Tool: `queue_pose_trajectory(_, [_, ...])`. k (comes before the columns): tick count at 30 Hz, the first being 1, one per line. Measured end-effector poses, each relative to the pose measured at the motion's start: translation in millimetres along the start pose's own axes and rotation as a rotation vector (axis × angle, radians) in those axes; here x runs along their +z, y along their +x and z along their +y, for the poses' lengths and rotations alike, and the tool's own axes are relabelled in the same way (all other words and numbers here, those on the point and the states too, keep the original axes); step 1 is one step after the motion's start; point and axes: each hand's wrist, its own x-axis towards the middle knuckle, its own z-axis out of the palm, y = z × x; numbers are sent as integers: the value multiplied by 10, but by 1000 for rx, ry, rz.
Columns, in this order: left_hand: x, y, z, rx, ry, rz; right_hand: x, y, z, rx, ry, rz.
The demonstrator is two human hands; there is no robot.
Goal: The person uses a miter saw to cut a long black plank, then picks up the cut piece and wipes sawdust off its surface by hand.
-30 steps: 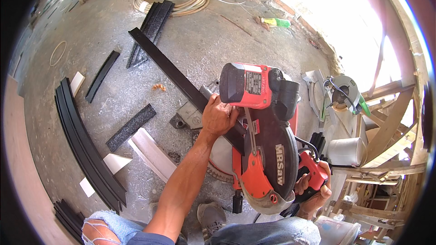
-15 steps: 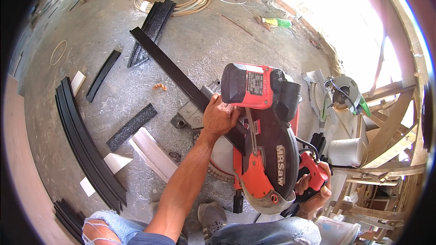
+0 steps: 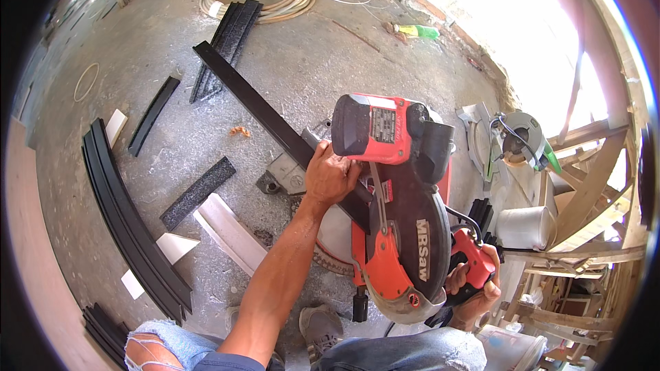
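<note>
In front of me stands a red and black miter saw (image 3: 402, 233), its head lowered over the base. My right hand (image 3: 474, 288) is wrapped round the saw's red and black handle (image 3: 474, 261). A long black molding strip (image 3: 254, 110) runs from the far left across the saw's base to under the blade housing. My left hand (image 3: 332, 175) presses and grips this strip near the housing, fingers curled over it. The blade and the strip's near end are hidden behind the saw's guard.
Black molding lengths (image 3: 127, 213) and a white molding piece (image 3: 230, 233) lie on the floor to the left. Beyond them are more black pieces (image 3: 230, 48) and a coiled hose (image 3: 302, 0). At right stand a second miter saw (image 3: 519, 141), a white bucket (image 3: 522, 228) and wooden framing (image 3: 595, 185).
The whole view has shifted very slightly. Both hands, the saw and the black strip keep their places relative to each other.
</note>
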Motion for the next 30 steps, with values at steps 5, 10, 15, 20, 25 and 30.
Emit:
queue_pose_trajectory(5, [24,-4,-23,13,22,-26,4,-5,-3,1,7,5])
queue_pose_trajectory(10, [16,-13,-20,5,31,-41,30,4,-15,8,13,9])
queue_pose_trajectory(15, [34,9,-17,53,41,27,21,17,-22,9,1,-2])
queue_pose_trajectory(20, [18,36,2,80,32,78,12,4,-15,9,6,4])
queue_pose_trajectory(25, [-3,56,21,81,11,96,-5,-5,-9,16,0,3])
queue_pose_trajectory(30, [67,6,-34,74,46,56,-33,-18,-6,18,10,-14])
